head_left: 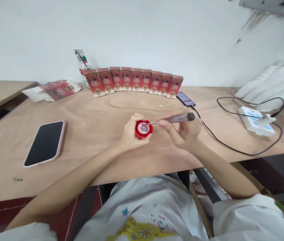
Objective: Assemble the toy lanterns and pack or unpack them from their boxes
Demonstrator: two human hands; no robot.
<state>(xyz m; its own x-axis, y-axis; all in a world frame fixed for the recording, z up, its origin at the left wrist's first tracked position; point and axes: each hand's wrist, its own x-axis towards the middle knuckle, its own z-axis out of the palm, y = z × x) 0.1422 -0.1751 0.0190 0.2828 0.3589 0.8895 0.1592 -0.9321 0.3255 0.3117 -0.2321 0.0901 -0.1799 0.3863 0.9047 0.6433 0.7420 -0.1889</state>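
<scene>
My left hand (131,134) is wrapped round a small round red container (143,129) with a white printed label on its top, held just above the table. In my right hand (186,131) is a screwdriver (175,118) with a clear handle and a dark end cap. Its thin metal shaft points left, and the tip meets the upper right of the red container's top. Whether the tip presses in or only touches, I cannot tell. Both hands are closed on what they hold.
Several upright red printed boxes (136,79) stand in a curved row at the back. Flattened red packaging (59,90) lies back left, a pink-edged phone (45,144) at left. Another phone (186,99), a black cable (214,136) and a white power strip (255,120) lie to the right.
</scene>
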